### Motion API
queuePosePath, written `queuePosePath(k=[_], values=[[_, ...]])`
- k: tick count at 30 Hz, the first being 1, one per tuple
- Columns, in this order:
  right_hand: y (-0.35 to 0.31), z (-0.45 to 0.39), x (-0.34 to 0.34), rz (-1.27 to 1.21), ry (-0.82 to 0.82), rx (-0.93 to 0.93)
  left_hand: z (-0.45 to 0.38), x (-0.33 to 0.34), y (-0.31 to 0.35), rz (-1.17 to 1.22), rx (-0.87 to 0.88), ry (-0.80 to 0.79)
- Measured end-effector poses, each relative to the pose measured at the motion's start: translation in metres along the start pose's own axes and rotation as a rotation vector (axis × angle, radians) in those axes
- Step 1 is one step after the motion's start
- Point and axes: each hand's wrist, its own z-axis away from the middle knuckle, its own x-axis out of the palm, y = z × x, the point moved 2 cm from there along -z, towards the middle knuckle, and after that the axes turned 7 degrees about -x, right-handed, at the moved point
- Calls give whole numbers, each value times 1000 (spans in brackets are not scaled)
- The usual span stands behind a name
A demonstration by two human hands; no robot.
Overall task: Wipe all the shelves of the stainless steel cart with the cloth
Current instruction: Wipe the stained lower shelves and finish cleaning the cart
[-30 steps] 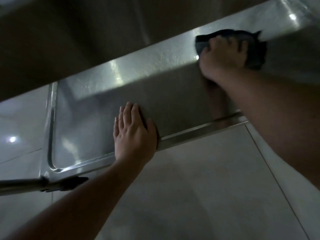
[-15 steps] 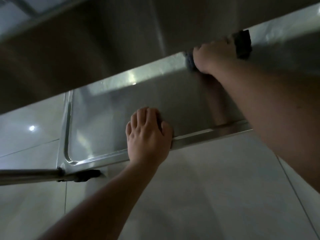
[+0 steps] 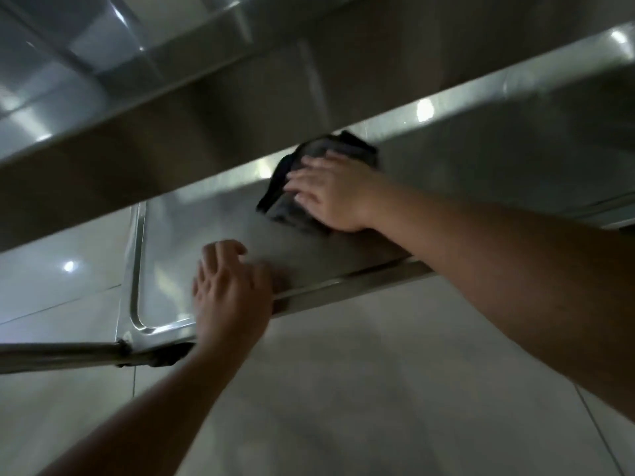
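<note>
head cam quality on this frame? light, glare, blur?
Head view: dim overall; bright glare spots on the lower shelf back rim and the floor; left hand smeared by motion blur, right hand on the cloth softer too; wide-angle tilt skews the shelf edges.
</note>
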Motion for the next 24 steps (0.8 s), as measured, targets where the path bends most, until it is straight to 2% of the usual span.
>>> queuePosePath(k=[2,4,6,8,10,14,16,19,24], values=[[41,29,-14,32,125,148,-11,-4,-25,-97,-35,-88],[92,59,-30,72,251,382,-13,-3,-39,-135,-41,-155],[128,82,-39,95,261,637,-11,0,-45,-141,-50,-157],[124,83,-37,64,207,769,-11,2,-45,-145,-52,-142],[84,71,-30,33,166,671,-11,2,-44,-136,-57,-145],[-45,53,10,80,-15,150,-12,0,-43,-133,-61,-164],[-98,53,29,38,-123,-19,-11,-2,-41,-122,-60,-161],[-99,68,25,-18,-129,-61,-10,-5,-39,-99,-63,-160],[-19,147,6,133,146,56,-11,-4,-42,-96,-63,-159]])
